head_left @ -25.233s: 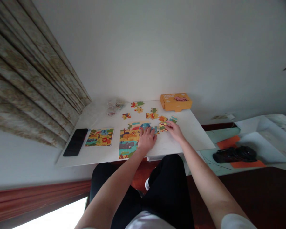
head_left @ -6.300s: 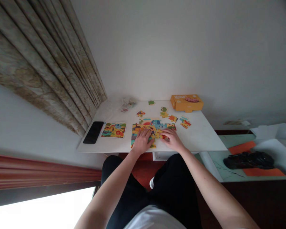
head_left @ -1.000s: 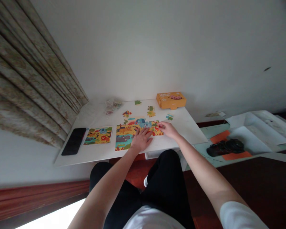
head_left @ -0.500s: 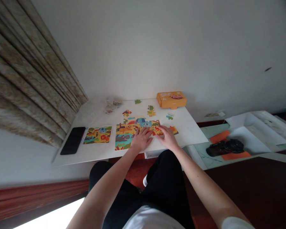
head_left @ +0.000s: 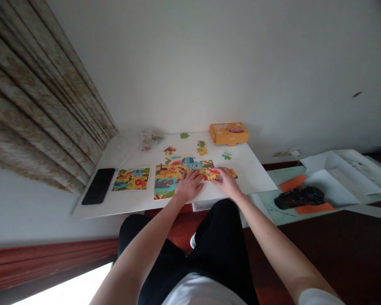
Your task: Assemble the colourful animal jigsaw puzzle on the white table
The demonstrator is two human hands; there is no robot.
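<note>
A colourful animal jigsaw (head_left: 173, 176) lies partly assembled on the white table (head_left: 257, 176). My left hand (head_left: 188, 186) rests flat on its lower right part, fingers spread. My right hand (head_left: 226, 181) sits just to the right, fingertips pressing a red and orange piece (head_left: 213, 172) against the jigsaw's right edge. Another orange piece (head_left: 233, 173) peeks out beside that hand. Loose pieces (head_left: 201, 147) lie farther back, with a blue-green one (head_left: 226, 155) to the right.
A small picture card (head_left: 131, 178) and a black phone (head_left: 98, 191) lie left of the jigsaw. An orange box (head_left: 229, 133) stands at the back right; a clear bag (head_left: 150, 139) at the back left. Curtains (head_left: 44, 106) hang left. A black object (head_left: 299, 196) lies on the lower surface to the right.
My right hand came back from the jigsaw's far right corner to its near right edge and now presses a piece there. The left hand has stayed put.
</note>
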